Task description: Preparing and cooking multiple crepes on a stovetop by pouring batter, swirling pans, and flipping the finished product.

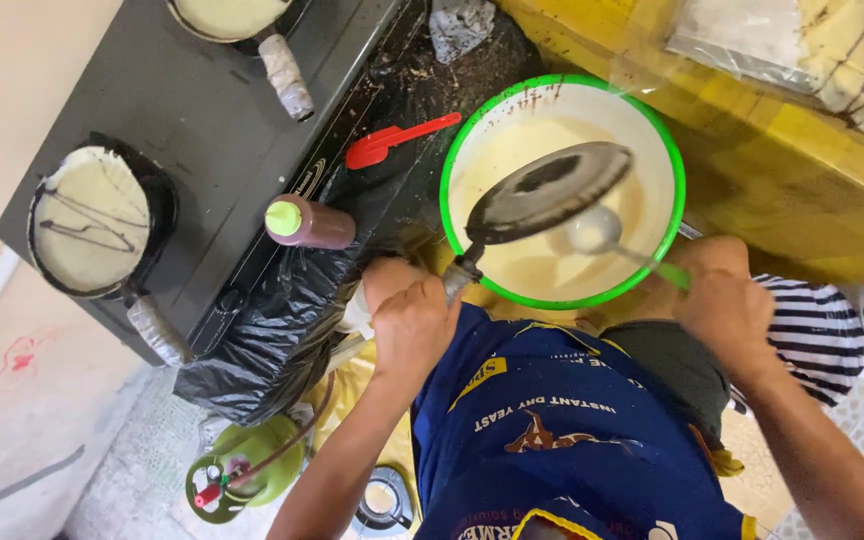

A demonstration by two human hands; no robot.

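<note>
While the left hand (414,325) closed its fingers around the handle of a small dark frying pan (549,192), the pan hung tilted over a white bowl with a green rim (664,150), which held pale batter. The right hand (727,305) gripped the green handle of a metal ladle (594,230), whose round cup sat in the batter just under the pan's edge. Left of the bowl, a red spatula (392,141) lay on the dark stove top (202,110), and a squeeze bottle with a yellow-green cap (309,222) lay on its side near crumpled black plastic (272,330). Two other pans sat on the burners: one with batter streaked by dark lines (92,222), another at the top edge (227,18). A green gas cylinder (242,470) stood on the floor below, and a yellow counter (752,150) ran beside the bowl.
</note>
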